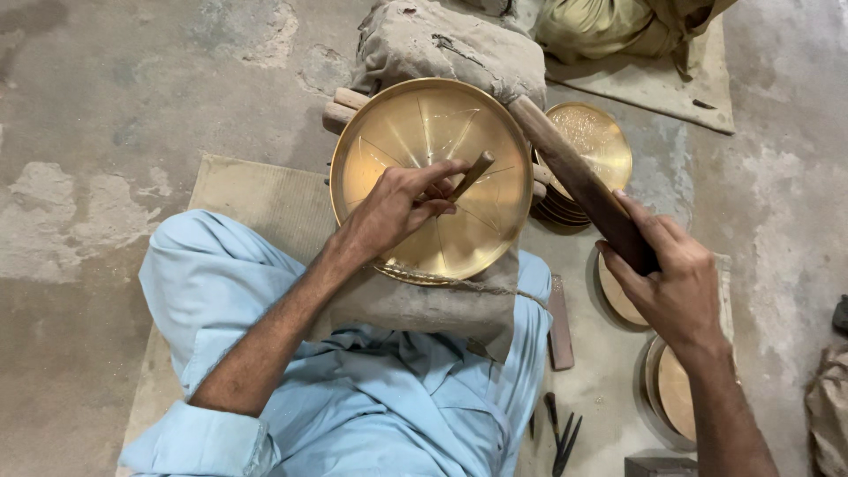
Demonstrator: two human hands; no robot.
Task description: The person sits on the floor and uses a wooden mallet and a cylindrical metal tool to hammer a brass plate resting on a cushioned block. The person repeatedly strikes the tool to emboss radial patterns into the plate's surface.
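Observation:
A round brass plate (pixel 415 132) with engraved radial lines rests tilted on a cloth-covered support in front of me. My left hand (pixel 397 208) grips a short wooden-handled chisel (pixel 473 174) with its tip set on the plate's middle. My right hand (pixel 667 278) holds a long dark wooden mallet (pixel 574 177) raised at a slant over the plate's right rim. My legs in light blue cloth sit below the plate.
A stack of engraved brass plates (pixel 596 141) lies right of the work. More plain discs (pixel 676 393) lie lower right. Small metal tools (pixel 561 433) and a flat bar (pixel 559 322) lie on the mat. A sack (pixel 442 44) props the plate behind.

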